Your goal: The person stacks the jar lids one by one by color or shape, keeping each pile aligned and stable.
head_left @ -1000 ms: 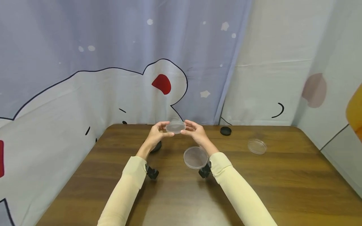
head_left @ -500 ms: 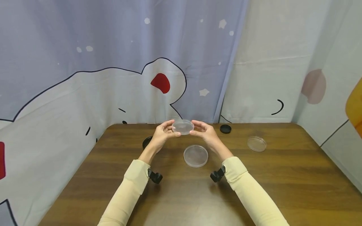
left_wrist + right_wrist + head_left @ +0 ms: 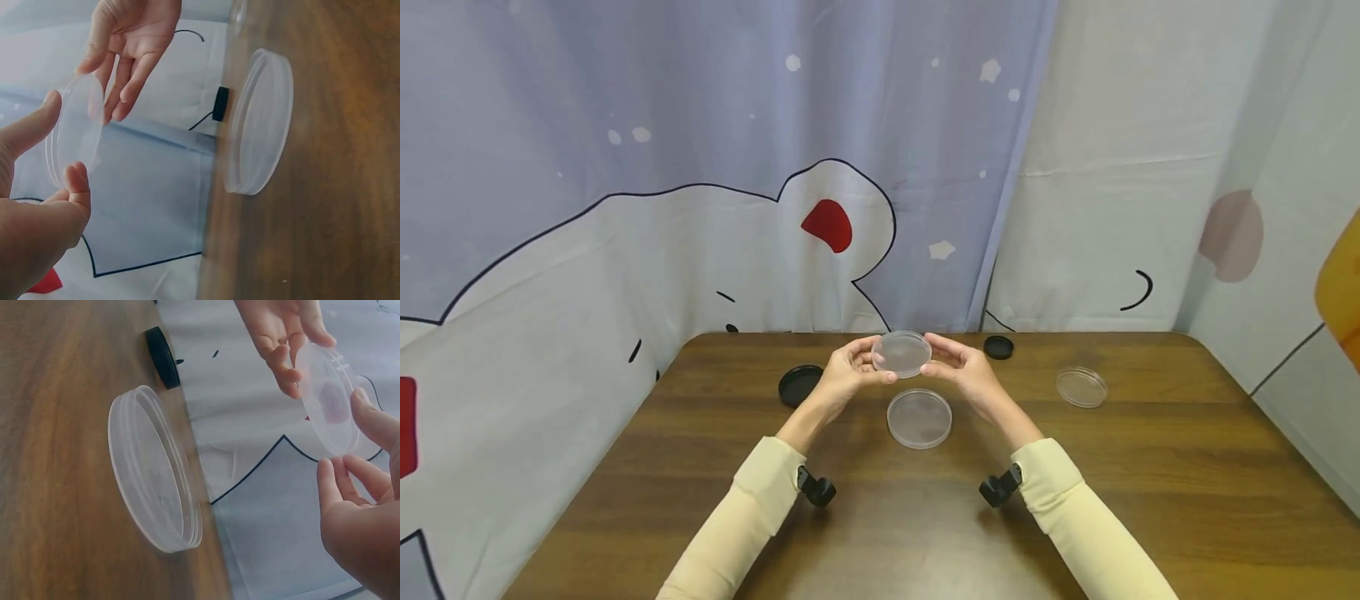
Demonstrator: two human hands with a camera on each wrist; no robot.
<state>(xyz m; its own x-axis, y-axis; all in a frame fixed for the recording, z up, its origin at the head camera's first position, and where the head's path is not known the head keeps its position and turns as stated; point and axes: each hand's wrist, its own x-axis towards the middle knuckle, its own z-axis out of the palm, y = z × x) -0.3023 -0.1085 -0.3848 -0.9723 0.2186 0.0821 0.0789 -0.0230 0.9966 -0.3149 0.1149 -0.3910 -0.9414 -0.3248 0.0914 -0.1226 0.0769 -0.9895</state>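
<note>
A clear, shallow, round plastic dish [image 3: 901, 354], shaped like a petri dish, is held up between my two hands, tilted toward me. My left hand [image 3: 841, 377] pinches its left edge between thumb and fingers, while my right hand [image 3: 968, 377] pinches the opposite edge. In the right wrist view the raised dish [image 3: 328, 403] shows small marks near its upper rim. A larger clear dish [image 3: 919, 419] lies on the table just below and nearer to me, its inner rim plain to see in the left wrist view.
A black round lid-like disc [image 3: 800, 385] lies left of my left hand. Toward the back edge sits a smaller black disc [image 3: 998, 347], and another clear dish [image 3: 1082, 387] lies to the right. A printed curtain [image 3: 700, 258] hangs behind the wooden table [image 3: 1165, 467].
Both hands have moved right and slightly nearer with the held dish, which now hangs behind the larger clear dish. The left black disc has come into full view.
</note>
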